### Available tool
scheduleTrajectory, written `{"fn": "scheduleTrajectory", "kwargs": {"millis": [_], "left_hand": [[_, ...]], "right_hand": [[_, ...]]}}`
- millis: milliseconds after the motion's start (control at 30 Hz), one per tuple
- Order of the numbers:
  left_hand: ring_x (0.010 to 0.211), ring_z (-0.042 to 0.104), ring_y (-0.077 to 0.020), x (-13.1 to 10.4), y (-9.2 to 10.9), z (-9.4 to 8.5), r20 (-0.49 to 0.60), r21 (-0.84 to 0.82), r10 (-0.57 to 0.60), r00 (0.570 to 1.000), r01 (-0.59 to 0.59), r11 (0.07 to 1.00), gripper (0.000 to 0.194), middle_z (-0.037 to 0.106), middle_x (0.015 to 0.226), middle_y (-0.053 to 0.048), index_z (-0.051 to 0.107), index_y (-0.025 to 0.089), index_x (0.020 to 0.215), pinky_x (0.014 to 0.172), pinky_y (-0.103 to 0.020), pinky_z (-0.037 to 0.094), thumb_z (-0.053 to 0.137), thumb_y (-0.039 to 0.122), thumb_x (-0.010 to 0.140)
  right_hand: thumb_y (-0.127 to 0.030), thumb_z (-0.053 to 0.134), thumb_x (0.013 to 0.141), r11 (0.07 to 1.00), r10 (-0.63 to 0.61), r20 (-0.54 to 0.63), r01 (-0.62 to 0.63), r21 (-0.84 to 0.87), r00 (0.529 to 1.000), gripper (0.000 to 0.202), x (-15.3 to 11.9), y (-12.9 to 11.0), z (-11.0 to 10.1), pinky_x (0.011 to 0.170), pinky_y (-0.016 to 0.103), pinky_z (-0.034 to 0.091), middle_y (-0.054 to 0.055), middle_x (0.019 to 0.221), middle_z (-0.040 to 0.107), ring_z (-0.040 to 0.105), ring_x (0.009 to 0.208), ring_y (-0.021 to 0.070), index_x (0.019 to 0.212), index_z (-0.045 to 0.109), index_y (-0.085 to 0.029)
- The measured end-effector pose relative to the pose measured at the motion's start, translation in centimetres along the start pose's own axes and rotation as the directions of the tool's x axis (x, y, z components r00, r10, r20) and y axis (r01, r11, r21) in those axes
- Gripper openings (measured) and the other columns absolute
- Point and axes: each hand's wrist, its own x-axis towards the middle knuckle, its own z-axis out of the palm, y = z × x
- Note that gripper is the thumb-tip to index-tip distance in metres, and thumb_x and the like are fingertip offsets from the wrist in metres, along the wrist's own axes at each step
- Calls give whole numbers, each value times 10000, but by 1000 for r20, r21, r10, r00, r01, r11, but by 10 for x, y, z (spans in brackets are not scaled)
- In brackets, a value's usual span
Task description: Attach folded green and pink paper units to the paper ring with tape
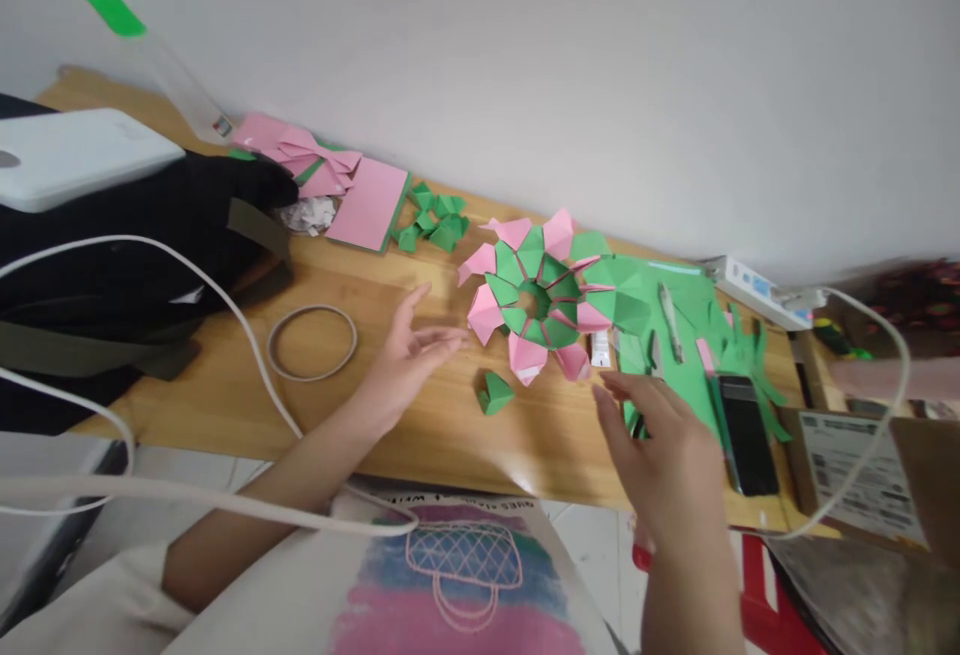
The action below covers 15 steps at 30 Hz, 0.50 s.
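Observation:
A folded paper flower (pixel 529 265) rests on the wooden table, with green inner petals around a central hole and pink outer points. My left hand (pixel 405 360) is just left of it, fingers stretched and apart, holding nothing; a small gap seems to separate its fingertips from the flower. At the lower right of the flower, my right hand (pixel 664 445) is also open, thumb and fingers apart with nothing between them. One loose folded green paper piece (pixel 495 393) lies on the table below the flower, between my hands.
More green folded pieces (pixel 435 218) and pink paper (pixel 369 203) lie at the back left. Beside the tape ring (pixel 312 343) runs a white cable (pixel 247 320). To the right are a green mat (pixel 694 335), a cutter knife (pixel 670 320), a phone (pixel 748 435) and a power strip (pixel 757 290).

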Motion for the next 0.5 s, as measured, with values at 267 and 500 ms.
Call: {"fn": "scheduleTrajectory", "kwargs": {"millis": [267,500], "left_hand": [[707,689,-130,14,-1,23,-29,-414,-102,994,81,907,970,729,713,27,231,201,1472,683,-239,485,784,135,677],[645,666,-127,22,-6,20,-38,-479,-98,994,68,875,864,725,676,13,338,124,1423,660,-249,489,764,90,671]], "right_hand": [[-161,508,935,861,-508,24,507,31,861,208,55,-53,17,834,398,474,112,1051,679,597,975,254,1054,678,-181],[-151,595,881,785,-610,66,614,-81,790,125,74,-62,30,747,378,472,110,1072,678,571,936,263,931,701,-193]]}}
